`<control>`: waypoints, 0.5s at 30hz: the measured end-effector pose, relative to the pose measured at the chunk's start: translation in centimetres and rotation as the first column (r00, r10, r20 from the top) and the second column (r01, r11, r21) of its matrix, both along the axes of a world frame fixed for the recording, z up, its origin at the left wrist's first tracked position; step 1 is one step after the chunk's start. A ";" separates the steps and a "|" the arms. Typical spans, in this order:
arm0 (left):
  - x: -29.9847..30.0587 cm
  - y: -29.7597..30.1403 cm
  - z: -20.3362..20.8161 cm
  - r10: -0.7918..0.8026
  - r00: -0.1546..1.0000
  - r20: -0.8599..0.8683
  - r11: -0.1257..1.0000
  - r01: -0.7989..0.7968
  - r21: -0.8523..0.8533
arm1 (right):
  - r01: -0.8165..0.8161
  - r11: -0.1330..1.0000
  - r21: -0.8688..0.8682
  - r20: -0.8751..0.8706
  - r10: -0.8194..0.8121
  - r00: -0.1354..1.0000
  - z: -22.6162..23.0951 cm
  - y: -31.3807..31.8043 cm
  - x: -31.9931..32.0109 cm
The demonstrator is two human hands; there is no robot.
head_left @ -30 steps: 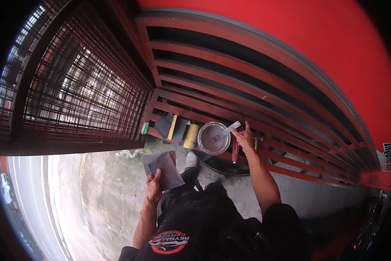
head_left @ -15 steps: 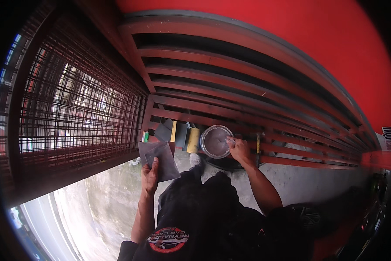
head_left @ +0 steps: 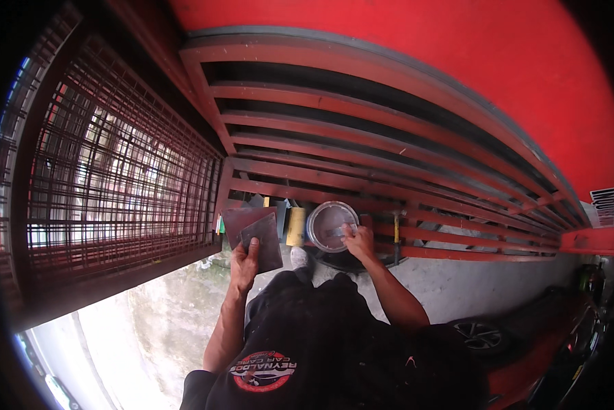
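My left hand (head_left: 244, 263) grips two overlapping thin, flat dark boards (head_left: 260, 232), thumb on top and fingers beneath. My right hand (head_left: 359, 242) reaches over the near right rim of a round can (head_left: 312, 232). A thick greyish-pink paste (head_left: 329, 220) fills part of the can. The right fingers are pinched round a small pale, flat scraper (head_left: 340, 231), whose end is against the paste. A yellow cylinder (head_left: 295, 227) stands just left of the can, beyond the boards.
A hammer (head_left: 396, 236) with a yellow-and-black handle hangs on the dark red slatted rack (head_left: 389, 154) ahead. Metal grille (head_left: 129, 178) stands at left. Grey sheets (head_left: 256, 201) lie behind the boards. A car wheel (head_left: 481, 335) shows at lower right, above the concrete floor (head_left: 430, 290).
The scene has shifted slightly left in view. My left hand has raised the boards a little and tilted them. My right hand has moved lower over the can, the scraper now showing.
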State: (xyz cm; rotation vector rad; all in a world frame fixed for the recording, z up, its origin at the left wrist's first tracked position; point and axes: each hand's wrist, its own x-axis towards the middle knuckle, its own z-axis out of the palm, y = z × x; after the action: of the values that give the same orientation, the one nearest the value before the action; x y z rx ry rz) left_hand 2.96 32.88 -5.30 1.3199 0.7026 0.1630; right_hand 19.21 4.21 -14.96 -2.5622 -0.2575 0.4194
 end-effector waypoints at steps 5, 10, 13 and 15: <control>2.8 -1.1 -1.1 0.139 0.988 0.066 0.990 -0.140 0.009 | 0.349 0.869 0.351 -0.297 -0.250 0.922 6.8 -4.1 0.3; 4.7 -0.7 -5.4 -0.008 0.998 0.060 0.995 0.002 0.101 | 0.436 0.724 0.535 -0.190 -0.400 0.897 14.3 -7.8 -0.9; 5.6 -0.3 -7.2 -0.087 0.996 0.016 0.991 0.085 0.099 | 0.462 0.594 0.659 -0.163 -0.486 0.859 17.3 -9.5 -1.2; 6.5 -0.6 -7.8 -0.131 0.991 0.031 0.991 0.130 0.039 | 0.479 0.499 0.722 -0.166 -0.547 0.820 19.6 -10.8 -1.6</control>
State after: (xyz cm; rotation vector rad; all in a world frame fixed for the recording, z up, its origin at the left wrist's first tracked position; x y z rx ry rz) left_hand 9.48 32.25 -13.14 1.3907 0.5856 0.0921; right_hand 17.61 -6.63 4.60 -1.6983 0.2845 -0.0511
